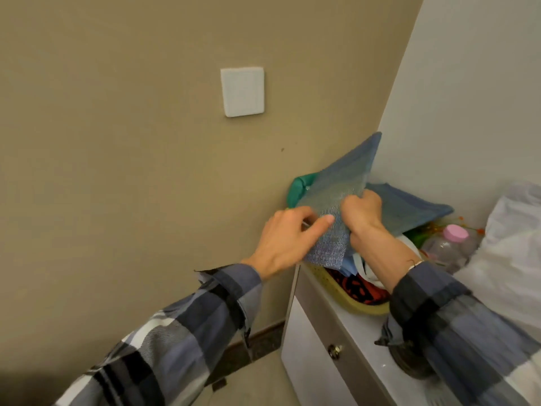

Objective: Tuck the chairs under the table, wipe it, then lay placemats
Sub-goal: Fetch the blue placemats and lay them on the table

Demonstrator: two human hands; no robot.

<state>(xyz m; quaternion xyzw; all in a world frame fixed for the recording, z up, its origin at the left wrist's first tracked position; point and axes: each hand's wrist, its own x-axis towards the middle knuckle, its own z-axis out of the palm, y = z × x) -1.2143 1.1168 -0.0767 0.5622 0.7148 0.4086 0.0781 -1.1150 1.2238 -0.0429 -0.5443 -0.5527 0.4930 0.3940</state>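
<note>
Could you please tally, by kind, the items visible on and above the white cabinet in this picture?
Blue woven placemats: 2, one gripped by both the left hand and right hand, one lying on the pile
Clear bottles with pink cap: 1
Yellowish baskets: 1
Green items by the wall, kind unclear: 1
White bags: 1
Total: 6

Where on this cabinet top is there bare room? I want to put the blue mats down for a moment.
Only a bare white strip of cabinet top along the front edge, between the yellow basket and a dark round object. Behind is crowded: the basket, a pink-capped bottle and white bags. Both hands hold the blue mats.
</note>
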